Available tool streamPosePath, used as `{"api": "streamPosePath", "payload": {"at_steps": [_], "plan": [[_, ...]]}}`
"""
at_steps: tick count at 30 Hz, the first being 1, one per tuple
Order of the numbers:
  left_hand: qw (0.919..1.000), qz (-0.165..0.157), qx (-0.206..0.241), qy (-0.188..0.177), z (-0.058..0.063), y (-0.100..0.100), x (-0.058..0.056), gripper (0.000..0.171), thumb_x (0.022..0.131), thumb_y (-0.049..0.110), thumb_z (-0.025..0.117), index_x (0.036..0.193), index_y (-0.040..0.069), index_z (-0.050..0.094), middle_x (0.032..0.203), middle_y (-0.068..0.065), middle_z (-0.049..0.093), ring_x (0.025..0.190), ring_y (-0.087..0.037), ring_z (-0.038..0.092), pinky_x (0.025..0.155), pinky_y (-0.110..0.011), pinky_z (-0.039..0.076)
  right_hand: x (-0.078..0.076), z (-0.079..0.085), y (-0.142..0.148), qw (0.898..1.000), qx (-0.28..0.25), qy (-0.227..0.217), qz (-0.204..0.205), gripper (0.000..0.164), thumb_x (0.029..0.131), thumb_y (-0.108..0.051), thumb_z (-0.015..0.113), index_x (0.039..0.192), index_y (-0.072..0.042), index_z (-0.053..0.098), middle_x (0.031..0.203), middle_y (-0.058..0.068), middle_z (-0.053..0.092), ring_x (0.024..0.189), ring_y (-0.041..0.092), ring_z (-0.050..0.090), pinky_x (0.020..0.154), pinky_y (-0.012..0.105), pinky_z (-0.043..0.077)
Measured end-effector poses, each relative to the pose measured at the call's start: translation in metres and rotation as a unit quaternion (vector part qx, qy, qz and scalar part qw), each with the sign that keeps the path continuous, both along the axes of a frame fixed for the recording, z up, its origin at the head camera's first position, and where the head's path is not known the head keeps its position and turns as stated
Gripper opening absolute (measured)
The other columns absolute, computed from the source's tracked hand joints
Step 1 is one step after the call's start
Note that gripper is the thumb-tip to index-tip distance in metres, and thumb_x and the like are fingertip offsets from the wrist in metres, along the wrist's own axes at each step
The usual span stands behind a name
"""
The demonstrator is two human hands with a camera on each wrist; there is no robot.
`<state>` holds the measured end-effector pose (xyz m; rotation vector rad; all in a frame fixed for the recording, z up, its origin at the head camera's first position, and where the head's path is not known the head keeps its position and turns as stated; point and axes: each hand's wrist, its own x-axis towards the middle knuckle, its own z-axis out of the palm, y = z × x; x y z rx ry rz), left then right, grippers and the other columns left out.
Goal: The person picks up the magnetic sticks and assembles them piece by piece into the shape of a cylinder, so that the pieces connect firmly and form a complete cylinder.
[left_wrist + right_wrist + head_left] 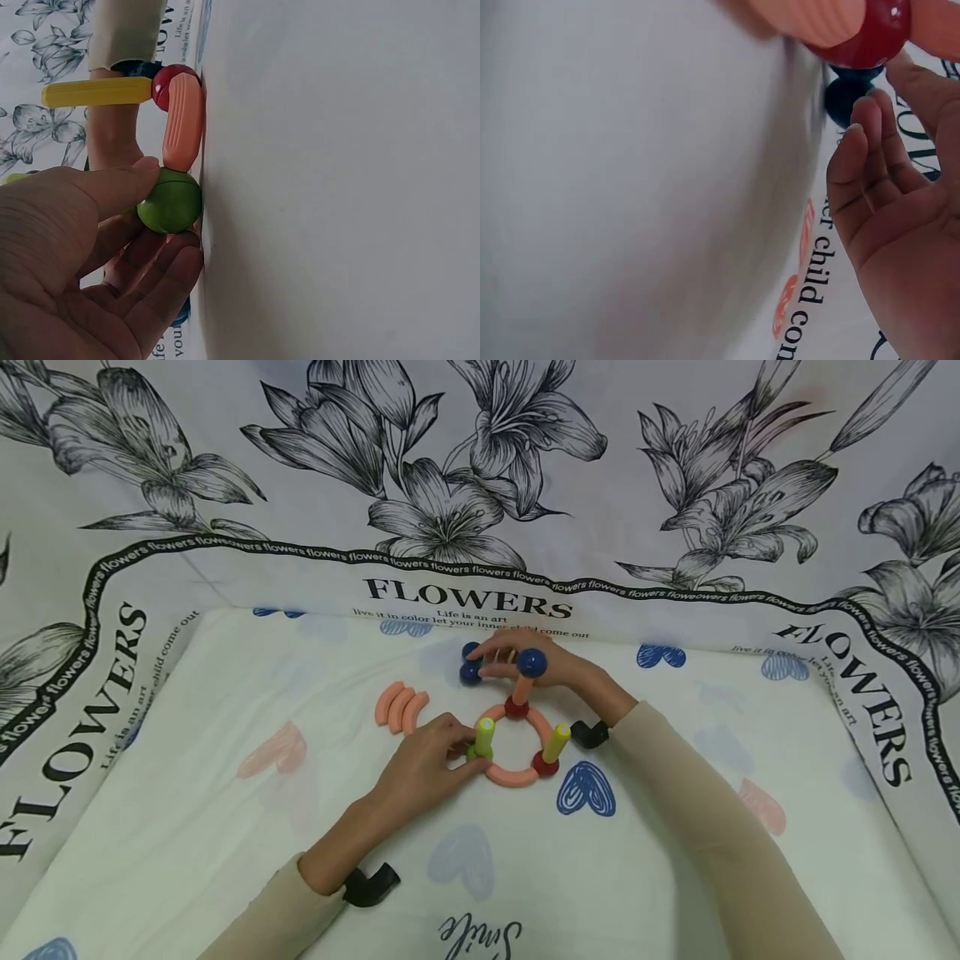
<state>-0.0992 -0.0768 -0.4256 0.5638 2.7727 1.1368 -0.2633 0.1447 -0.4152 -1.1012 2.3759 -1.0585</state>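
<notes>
Head view: green ball (481,754) partly hidden by left hand (427,763), centre | left sleeve (272,917), right sleeve (720,827) cut off, bottom edge | left wrist: green stick (16,178) mostly hidden, left edge | right wrist: red ball (870,39) cut off, curved pink piece (817,16) blurred, top; right hand (907,232) cut off, right edge

Long beige sleeves (712,827) — plain cuffs (634,728), a curved black piece (372,887) at each.

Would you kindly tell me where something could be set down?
Bare cloth lies left of the curved pieces and right of the right sleeve. The middle is crowded: the ring, the left hand on it, and the right hand at the blue balls.
</notes>
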Motion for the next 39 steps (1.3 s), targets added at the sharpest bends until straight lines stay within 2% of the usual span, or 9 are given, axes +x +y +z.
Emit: {"api": "streamPosePath", "payload": {"at_steps": [4, 10, 13, 17, 23, 25, 28, 32, 39], "plan": [[1.0000, -0.001, -0.004, -0.003, 0.001, 0.000, 0.000, 0.023, 0.089, 0.030, 0.087, 0.108, 0.018, 0.080, 0.099, 0.004, 0.066, 0.092, -0.008, 0.068, 0.086, -0.028, 0.060, -0.004, -0.004, -0.003, 0.999, 0.006, -0.030, 0.015, 0.037, 0.101, -0.016, 0.072, 0.137, -0.009, 0.070, 0.103, 0.009, 0.073, 0.088, 0.016, 0.064, 0.080, 0.026, 0.051], [1.0000, -0.001, -0.001, 0.002, 0.001, 0.000, -0.001, 0.024, 0.089, 0.030, 0.087, 0.108, 0.018, 0.079, 0.099, 0.003, 0.066, 0.091, -0.008, 0.068, 0.084, -0.027, 0.059, -0.007, -0.005, -0.011, 0.999, 0.015, -0.031, 0.012, 0.042, 0.095, -0.015, 0.080, 0.136, -0.008, 0.072, 0.082, 0.003, 0.060, 0.073, 0.015, 0.049, 0.068, 0.024, 0.037], [1.0000, -0.002, -0.001, 0.004, 0.001, 0.000, -0.001, 0.025, 0.089, 0.031, 0.087, 0.109, 0.018, 0.080, 0.099, 0.003, 0.066, 0.091, -0.008, 0.068, 0.083, -0.026, 0.058, -0.005, -0.004, -0.010, 0.999, 0.014, -0.032, 0.004, 0.041, 0.094, -0.015, 0.081, 0.134, -0.008, 0.073, 0.082, 0.002, 0.059, 0.073, 0.015, 0.049, 0.069, 0.024, 0.037], [1.0000, -0.001, -0.001, 0.006, 0.001, 0.000, -0.001, 0.026, 0.089, 0.031, 0.087, 0.110, 0.017, 0.080, 0.099, 0.003, 0.067, 0.091, -0.008, 0.068, 0.083, -0.026, 0.058, -0.001, -0.004, -0.002, 1.000, 0.009, -0.013, -0.009, 0.039, 0.093, -0.015, 0.082, 0.130, -0.008, 0.074, 0.092, 0.006, 0.065, 0.079, 0.015, 0.055, 0.074, 0.025, 0.043], [1.0000, -0.001, -0.002, 0.008, 0.001, -0.001, -0.001, 0.028, 0.089, 0.031, 0.087, 0.112, 0.015, 0.080, 0.100, 0.003, 0.067, 0.091, -0.009, 0.068, 0.083, -0.026, 0.059, 0.002, -0.009, 0.020, 0.997, 0.033, 0.007, -0.068, 0.041, 0.091, -0.025, 0.085, 0.130, -0.017, 0.075, 0.112, 0.005, 0.073, 0.104, 0.019, 0.064, 0.096, 0.038, 0.050], [1.0000, -0.001, -0.003, 0.009, 0.002, -0.002, -0.001, 0.028, 0.089, 0.031, 0.087, 0.111, 0.015, 0.080, 0.100, 0.003, 0.067, 0.090, -0.008, 0.067, 0.082, -0.026, 0.058, 0.005, -0.010, 0.028, 0.995, 0.036, 0.001, -0.097, 0.042, 0.092, -0.028, 0.085, 0.132, -0.018, 0.075, 0.121, 0.006, 0.074, 0.114, 0.023, 0.065, 0.104, 0.044, 0.051], [0.9999, -0.003, -0.003, 0.013, 0.002, -0.002, -0.001, 0.026, 0.089, 0.030, 0.087, 0.110, 0.016, 0.079, 0.099, 0.002, 0.067, 0.088, -0.008, 0.065, 0.080, -0.025, 0.056, 0.013, -0.011, 0.039, 0.989, 0.027, -0.026, -0.146, 0.042, 0.094, -0.022, 0.082, 0.135, -0.017, 0.073, 0.137, 0.008, 0.071, 0.129, 0.028, 0.065, 0.112, 0.049, 0.052], [0.9999, -0.001, -0.002, 0.014, 0.000, -0.003, -0.001, 0.024, 0.089, 0.029, 0.087, 0.108, 0.016, 0.079, 0.098, 0.002, 0.067, 0.087, -0.008, 0.065, 0.079, -0.025, 0.056, 0.025, -0.008, 0.053, 0.981, -0.007, -0.057, -0.183, 0.045, 0.097, -0.013, 0.076, 0.142, -0.014, 0.067, 0.149, 0.010, 0.064, 0.134, 0.032, 0.064, 0.112, 0.046, 0.054], [1.0000, 0.000, 0.001, 0.004, 0.002, -0.001, 0.000, 0.026, 0.089, 0.029, 0.088, 0.109, 0.016, 0.080, 0.099, 0.002, 0.068, 0.090, -0.009, 0.066, 0.082, -0.026, 0.058, 0.051, -0.001, 0.076, 0.968, -0.045, -0.051, -0.240, 0.044, 0.097, -0.018, 0.078, 0.139, -0.010, 0.065, 0.140, 0.011, 0.066, 0.129, 0.032, 0.068, 0.108, 0.042, 0.057]]}}
